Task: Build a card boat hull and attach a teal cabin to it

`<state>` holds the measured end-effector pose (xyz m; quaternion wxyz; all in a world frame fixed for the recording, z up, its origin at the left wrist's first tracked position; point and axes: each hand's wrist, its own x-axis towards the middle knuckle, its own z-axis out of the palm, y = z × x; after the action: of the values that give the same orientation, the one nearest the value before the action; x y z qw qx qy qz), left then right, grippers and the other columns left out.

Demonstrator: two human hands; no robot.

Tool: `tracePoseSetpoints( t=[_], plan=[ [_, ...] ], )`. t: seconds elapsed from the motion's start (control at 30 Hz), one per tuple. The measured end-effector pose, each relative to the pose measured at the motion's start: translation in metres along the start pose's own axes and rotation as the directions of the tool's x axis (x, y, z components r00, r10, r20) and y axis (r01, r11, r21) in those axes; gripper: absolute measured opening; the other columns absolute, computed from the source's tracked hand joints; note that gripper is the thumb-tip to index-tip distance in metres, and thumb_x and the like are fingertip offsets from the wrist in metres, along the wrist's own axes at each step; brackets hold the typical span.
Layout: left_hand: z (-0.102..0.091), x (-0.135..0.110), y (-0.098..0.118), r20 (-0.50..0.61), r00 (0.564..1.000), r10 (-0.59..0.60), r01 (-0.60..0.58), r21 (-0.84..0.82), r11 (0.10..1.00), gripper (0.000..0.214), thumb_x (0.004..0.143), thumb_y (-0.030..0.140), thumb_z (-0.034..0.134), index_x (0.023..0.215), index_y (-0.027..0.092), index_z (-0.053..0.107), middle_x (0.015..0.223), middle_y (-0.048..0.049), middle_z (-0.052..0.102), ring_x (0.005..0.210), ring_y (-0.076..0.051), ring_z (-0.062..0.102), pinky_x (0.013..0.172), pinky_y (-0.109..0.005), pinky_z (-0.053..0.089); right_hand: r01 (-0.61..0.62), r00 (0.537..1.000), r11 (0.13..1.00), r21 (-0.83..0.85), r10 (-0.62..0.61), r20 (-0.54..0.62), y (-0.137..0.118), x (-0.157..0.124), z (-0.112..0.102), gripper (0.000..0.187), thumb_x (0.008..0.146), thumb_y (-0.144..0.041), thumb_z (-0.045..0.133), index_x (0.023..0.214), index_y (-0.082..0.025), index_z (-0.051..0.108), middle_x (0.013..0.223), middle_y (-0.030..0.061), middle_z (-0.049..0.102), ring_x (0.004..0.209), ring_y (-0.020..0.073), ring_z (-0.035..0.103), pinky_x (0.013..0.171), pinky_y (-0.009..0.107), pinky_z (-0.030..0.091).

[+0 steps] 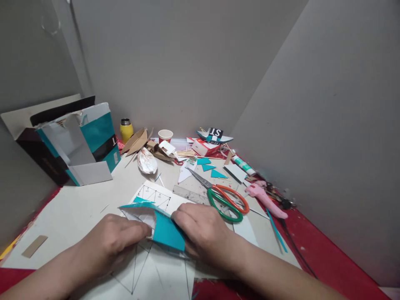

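A folded teal-and-white card piece (162, 227) sits low in the middle of the table, on a white sheet with drawn triangle lines (150, 196). My left hand (114, 241) pinches its white left part, fingers closed. My right hand (203, 231) presses and grips its teal right side, fingers curled over the edge. A clear ruler (189, 195) and scissors with green and orange handles (223, 198) lie just beyond my right hand.
A pink glue gun (265, 200) lies at the right by the wall. Teal triangles (209, 166), a glue tube (243, 165), a red cup (165, 135), a yellow bottle (126, 129), cardboard scraps and a torn teal box (84, 143) crowd the back. Grey walls close in on all sides.
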<state>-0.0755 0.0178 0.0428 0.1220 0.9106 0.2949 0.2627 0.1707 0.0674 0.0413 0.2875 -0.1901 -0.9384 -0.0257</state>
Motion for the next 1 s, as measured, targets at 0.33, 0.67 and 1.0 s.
tracePoseSetpoints(
  t=[0.33,0.67,1.0],
  plan=[
    [0.008,0.001,0.001,0.063,0.983,-0.174,0.181,-0.124,0.976,0.023,0.092,0.012,0.043,0.094,0.019,0.064,0.07,-0.0013,0.066,0.059,-0.012,0.06,0.056,-0.02,0.045,-0.147,0.972,0.989,0.024,0.14,0.189,0.0,0.002,0.001,0.009,0.083,-0.018,0.051,0.076,-0.016,0.056,0.068,0.0031,0.059,0.058,0.0158,0.049,0.053,0.028,0.031],
    [0.022,0.003,0.0,0.244,0.854,-0.46,0.513,-0.252,0.82,0.025,0.08,0.008,0.049,0.085,0.021,0.07,0.076,0.0015,0.07,0.069,-0.012,0.06,0.065,-0.022,0.044,-0.177,0.941,0.976,0.126,0.13,0.313,0.01,-0.002,0.01,0.008,0.085,-0.024,0.052,0.09,-0.018,0.052,0.084,0.0067,0.061,0.073,0.0187,0.054,0.06,0.028,0.037],
    [0.006,0.012,0.012,0.339,0.768,-0.544,0.641,-0.412,0.648,0.028,0.072,0.009,0.056,0.092,0.021,0.071,0.061,0.0058,0.057,0.051,-0.009,0.042,0.054,-0.021,0.035,0.028,0.993,0.998,0.049,-0.033,0.115,0.017,-0.013,0.019,0.025,0.09,-0.018,0.044,0.11,-0.011,0.056,0.073,0.0081,0.062,0.062,0.0189,0.053,0.055,0.029,0.039]
  ],
)
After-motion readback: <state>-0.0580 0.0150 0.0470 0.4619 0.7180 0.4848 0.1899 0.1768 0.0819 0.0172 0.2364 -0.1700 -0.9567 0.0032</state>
